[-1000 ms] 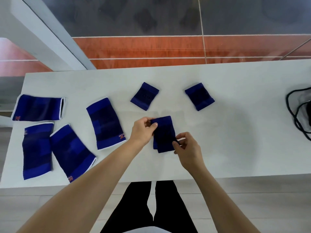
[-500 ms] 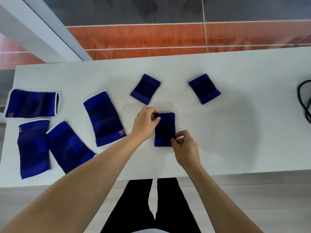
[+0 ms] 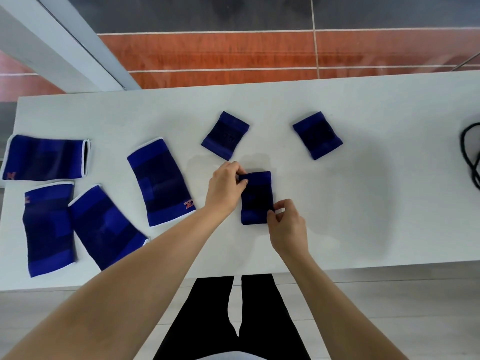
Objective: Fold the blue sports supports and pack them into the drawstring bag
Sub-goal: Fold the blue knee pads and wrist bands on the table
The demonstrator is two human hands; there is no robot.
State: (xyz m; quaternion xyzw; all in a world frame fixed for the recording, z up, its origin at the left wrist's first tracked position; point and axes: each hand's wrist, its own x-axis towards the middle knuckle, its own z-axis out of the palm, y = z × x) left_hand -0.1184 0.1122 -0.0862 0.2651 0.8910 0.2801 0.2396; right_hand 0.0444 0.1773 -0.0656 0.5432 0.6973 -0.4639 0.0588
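Blue sports support [image 3: 256, 197], folded to a small rectangle, lies flat near the front middle of the white worktop [image 3: 376, 203]. The left hand [image 3: 225, 189] pinches its far left corner with curled fingers; the right hand [image 3: 287, 224] pinches its near right edge between thumb and fingertips. Just beyond it lie two other small folded supports, one [image 3: 225, 135] left of centre and one [image 3: 317, 135] to the right, well apart from each other. Four larger supports with white edging lie flat and unfolded at the left: one [image 3: 160, 181] nearest the hands, two [image 3: 107, 227] [image 3: 48, 228] touching or overlapping near the front edge, one [image 3: 46, 157] behind them. At the far right edge only a black cord [image 3: 470, 154] shows, probably the bag's drawstring; the bag itself is out of view. Judging by this, three pieces are folded or nearly so, four remain, and nothing looks packed yet.
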